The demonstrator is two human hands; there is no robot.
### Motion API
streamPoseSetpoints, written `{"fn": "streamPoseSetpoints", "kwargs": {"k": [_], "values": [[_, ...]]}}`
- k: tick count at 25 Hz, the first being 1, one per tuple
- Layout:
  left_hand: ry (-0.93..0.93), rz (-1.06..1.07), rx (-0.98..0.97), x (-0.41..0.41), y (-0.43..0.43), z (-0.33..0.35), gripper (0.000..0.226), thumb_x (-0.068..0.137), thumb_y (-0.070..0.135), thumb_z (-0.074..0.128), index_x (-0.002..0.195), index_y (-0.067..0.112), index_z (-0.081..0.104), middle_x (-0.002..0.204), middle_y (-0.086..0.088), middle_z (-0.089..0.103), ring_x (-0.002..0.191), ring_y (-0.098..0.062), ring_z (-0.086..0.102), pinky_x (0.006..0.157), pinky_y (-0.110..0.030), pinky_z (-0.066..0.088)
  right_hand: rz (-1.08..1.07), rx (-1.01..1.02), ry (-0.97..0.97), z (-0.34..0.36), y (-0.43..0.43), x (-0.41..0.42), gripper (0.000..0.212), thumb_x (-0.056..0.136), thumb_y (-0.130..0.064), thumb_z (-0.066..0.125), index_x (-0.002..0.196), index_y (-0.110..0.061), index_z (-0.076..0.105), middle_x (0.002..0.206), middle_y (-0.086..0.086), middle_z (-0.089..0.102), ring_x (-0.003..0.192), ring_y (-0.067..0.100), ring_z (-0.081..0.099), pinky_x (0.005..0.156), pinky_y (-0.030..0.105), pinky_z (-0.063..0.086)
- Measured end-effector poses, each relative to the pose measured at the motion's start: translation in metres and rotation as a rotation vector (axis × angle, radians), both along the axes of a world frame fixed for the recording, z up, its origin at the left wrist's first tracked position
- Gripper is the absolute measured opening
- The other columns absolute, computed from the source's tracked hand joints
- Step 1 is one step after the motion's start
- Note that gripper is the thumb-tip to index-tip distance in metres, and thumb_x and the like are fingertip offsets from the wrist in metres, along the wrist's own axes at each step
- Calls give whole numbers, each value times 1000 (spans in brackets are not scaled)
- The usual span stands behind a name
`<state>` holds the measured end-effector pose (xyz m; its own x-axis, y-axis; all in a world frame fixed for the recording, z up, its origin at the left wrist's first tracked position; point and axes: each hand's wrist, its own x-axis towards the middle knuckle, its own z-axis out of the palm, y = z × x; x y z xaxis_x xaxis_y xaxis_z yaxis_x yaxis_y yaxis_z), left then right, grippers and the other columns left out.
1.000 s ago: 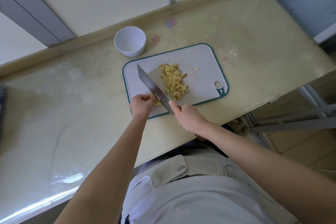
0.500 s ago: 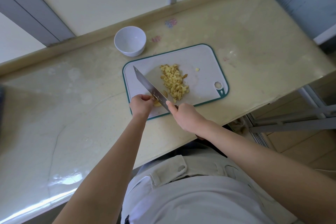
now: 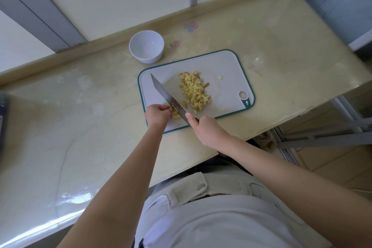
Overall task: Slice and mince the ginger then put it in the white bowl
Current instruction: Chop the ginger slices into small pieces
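A pile of chopped ginger (image 3: pixel 194 90) lies in the middle of a white cutting board (image 3: pixel 225 66) with a teal rim. My left hand (image 3: pixel 157 115) pinches a small uncut ginger piece (image 3: pixel 175 115) at the board's near left corner. My right hand (image 3: pixel 207 130) grips the handle of a knife (image 3: pixel 167 94), forefinger along the blade's spine. The blade rests against the held piece, tip pointing up and left. A few fresh slices (image 3: pixel 184 103) lie just right of the blade. The empty white bowl (image 3: pixel 146 46) stands beyond the board's far left corner.
One stray ginger bit (image 3: pixel 220 77) lies on the board to the right of the pile. The beige counter (image 3: pixel 80 119) ends in a raised lip at the wall behind and drops off at the right, where a metal rack (image 3: pixel 332 137) stands below.
The knife has shifted a little to the left along the held ginger piece. My left hand stays in place on it.
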<state>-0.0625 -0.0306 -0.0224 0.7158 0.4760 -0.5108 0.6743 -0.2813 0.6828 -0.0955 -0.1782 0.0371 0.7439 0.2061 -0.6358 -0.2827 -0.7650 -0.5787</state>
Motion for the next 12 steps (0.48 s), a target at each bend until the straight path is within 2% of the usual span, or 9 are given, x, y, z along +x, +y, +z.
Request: {"fn": "streamPoseSetpoints", "kwargs": {"k": [8,12], "values": [[5,1,-21,1,1,0,9,83,7,68,89,3,73,79,-5,63,85,-22,61,83,-27,50,-4,-23,28,6,-5,-8,56,99,-53,25,83,-6,50,64,4,43,55,12,38,53,20,31],[8,-5,-27,1,1,0,7,84,6,67,78,9,69,69,-1,61,80,-22,59,79,-26,49,11,-35,22,6,1,-3,58,99,-52,25,83,-1,46,64,4,43,55,11,38,52,20,31]]}}
